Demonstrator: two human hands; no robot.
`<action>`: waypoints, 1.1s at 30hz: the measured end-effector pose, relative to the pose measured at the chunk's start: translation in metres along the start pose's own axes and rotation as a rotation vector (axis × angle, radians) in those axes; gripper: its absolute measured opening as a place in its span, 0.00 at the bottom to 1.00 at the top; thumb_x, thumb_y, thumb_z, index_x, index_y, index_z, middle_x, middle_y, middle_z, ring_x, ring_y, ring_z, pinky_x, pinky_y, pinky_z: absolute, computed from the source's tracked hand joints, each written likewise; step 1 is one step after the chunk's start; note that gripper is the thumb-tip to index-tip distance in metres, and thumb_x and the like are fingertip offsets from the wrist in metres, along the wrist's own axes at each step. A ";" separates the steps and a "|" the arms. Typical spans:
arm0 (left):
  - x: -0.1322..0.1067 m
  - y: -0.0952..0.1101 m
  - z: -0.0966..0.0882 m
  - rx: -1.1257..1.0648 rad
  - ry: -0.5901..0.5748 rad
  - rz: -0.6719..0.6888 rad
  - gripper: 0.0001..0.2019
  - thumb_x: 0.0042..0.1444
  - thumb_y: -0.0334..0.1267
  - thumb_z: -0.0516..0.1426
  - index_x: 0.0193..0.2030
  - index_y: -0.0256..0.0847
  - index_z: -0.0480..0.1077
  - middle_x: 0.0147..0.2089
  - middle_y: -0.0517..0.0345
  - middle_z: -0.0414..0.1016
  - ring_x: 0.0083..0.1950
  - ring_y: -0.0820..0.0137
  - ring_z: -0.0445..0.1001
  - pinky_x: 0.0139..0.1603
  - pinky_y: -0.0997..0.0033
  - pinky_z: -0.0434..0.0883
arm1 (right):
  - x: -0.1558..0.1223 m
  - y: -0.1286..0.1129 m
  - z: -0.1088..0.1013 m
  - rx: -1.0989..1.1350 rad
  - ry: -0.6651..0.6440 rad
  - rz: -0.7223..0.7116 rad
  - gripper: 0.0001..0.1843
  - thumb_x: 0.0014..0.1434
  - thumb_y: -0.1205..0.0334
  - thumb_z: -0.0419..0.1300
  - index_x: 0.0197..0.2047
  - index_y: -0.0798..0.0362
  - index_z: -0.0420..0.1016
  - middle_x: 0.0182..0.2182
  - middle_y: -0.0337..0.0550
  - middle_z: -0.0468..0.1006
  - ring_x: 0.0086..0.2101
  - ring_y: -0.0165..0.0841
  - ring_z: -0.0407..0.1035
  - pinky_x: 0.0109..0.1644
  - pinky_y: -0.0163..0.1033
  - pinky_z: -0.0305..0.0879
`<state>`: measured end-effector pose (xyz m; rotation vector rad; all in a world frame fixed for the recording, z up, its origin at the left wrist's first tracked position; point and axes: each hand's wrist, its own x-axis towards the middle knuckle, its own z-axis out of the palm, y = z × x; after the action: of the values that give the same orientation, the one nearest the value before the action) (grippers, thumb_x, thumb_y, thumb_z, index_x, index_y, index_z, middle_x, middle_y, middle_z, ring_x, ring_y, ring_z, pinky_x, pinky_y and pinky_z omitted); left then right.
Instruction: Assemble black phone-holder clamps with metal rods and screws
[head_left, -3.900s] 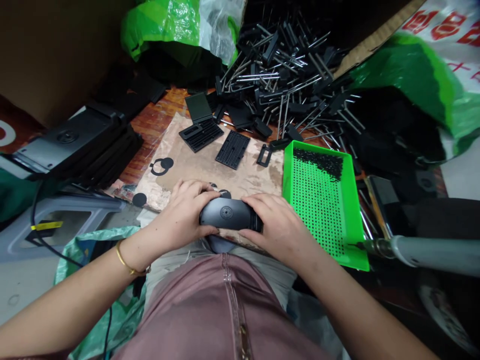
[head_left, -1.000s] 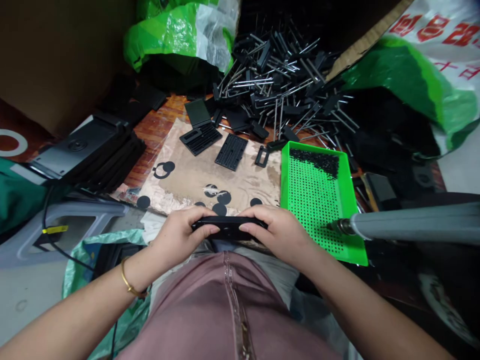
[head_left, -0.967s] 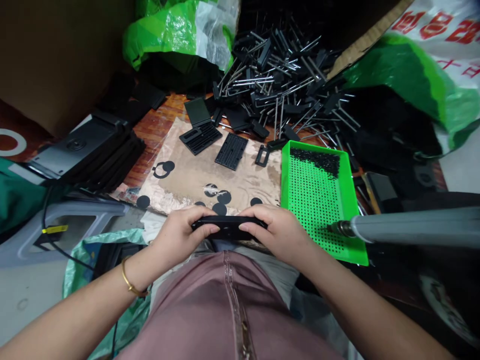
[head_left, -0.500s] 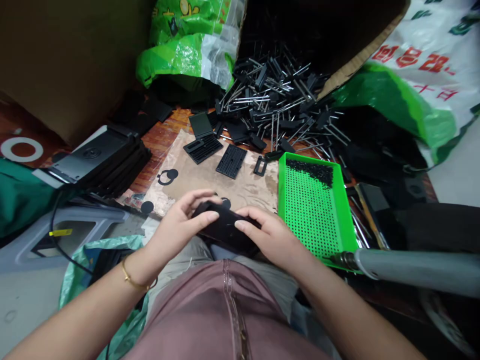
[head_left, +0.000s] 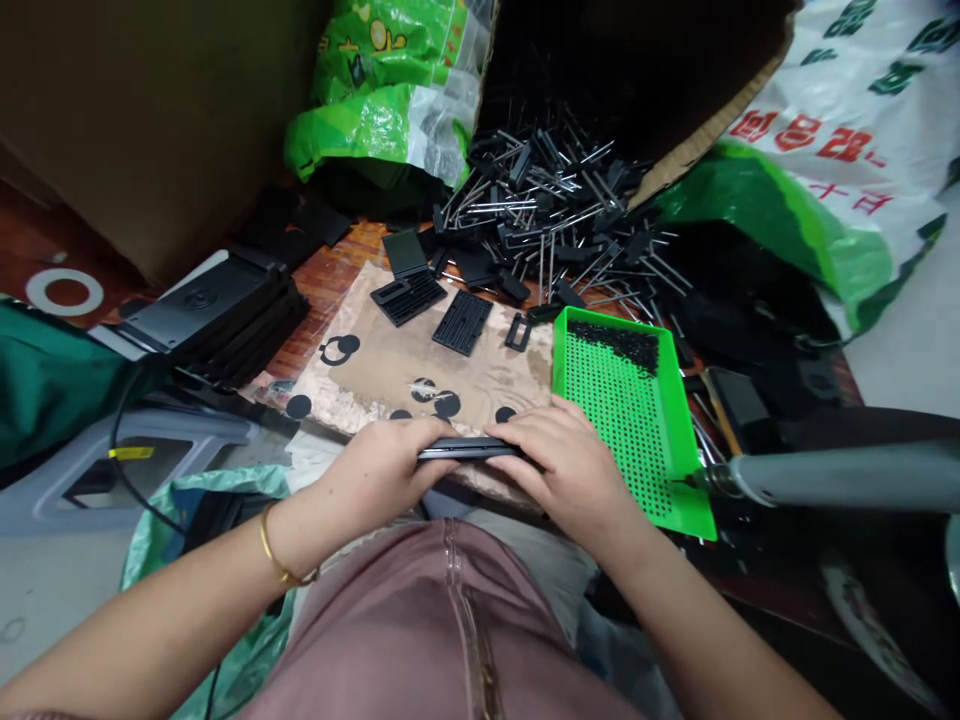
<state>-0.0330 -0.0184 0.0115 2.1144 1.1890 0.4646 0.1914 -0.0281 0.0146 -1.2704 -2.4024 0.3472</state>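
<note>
Soft, even light filled the view from no clear source, leaving only faint shadows. Deep shadow swallowed the space behind the green perforated tray (head_left: 679,440), glare lay across the plastic bag (head_left: 765,200) beyond that tray, and lens distortion bowed the frame's outer edges.

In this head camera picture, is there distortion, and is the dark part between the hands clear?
Head view: wide-angle distortion stretches the left forearm near the edge; the black part looks dark and edge-on, hiding its detail.
</note>
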 end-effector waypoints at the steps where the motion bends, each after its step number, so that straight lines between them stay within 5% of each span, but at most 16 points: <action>1: 0.001 -0.003 0.002 -0.021 0.005 0.005 0.10 0.55 0.34 0.58 0.45 0.43 0.73 0.38 0.58 0.79 0.38 0.67 0.77 0.39 0.70 0.70 | 0.000 0.002 0.002 0.006 -0.013 0.002 0.12 0.64 0.55 0.54 0.42 0.51 0.75 0.35 0.43 0.80 0.39 0.39 0.72 0.53 0.52 0.61; 13: -0.006 -0.021 0.013 -0.127 0.115 0.087 0.07 0.58 0.33 0.55 0.41 0.39 0.73 0.36 0.56 0.80 0.37 0.71 0.77 0.37 0.74 0.70 | -0.001 0.005 0.015 0.086 0.056 -0.031 0.10 0.63 0.59 0.54 0.36 0.53 0.74 0.30 0.43 0.78 0.35 0.37 0.69 0.43 0.43 0.64; 22: -0.006 -0.022 0.017 -0.158 0.151 0.086 0.07 0.56 0.32 0.58 0.42 0.41 0.74 0.38 0.58 0.80 0.39 0.72 0.78 0.41 0.76 0.72 | 0.007 -0.009 0.012 0.033 -0.082 0.006 0.10 0.62 0.56 0.56 0.40 0.51 0.74 0.34 0.41 0.77 0.38 0.37 0.67 0.53 0.47 0.55; 33: -0.009 -0.021 0.025 -0.094 0.235 0.103 0.06 0.57 0.34 0.58 0.41 0.40 0.74 0.37 0.57 0.80 0.37 0.71 0.78 0.39 0.74 0.74 | 0.016 -0.019 0.016 -0.077 -0.075 0.025 0.12 0.64 0.54 0.53 0.36 0.49 0.74 0.31 0.38 0.77 0.37 0.36 0.68 0.60 0.50 0.45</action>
<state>-0.0359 -0.0274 -0.0207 2.0886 1.1641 0.8192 0.1625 -0.0259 0.0115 -1.3448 -2.4863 0.3177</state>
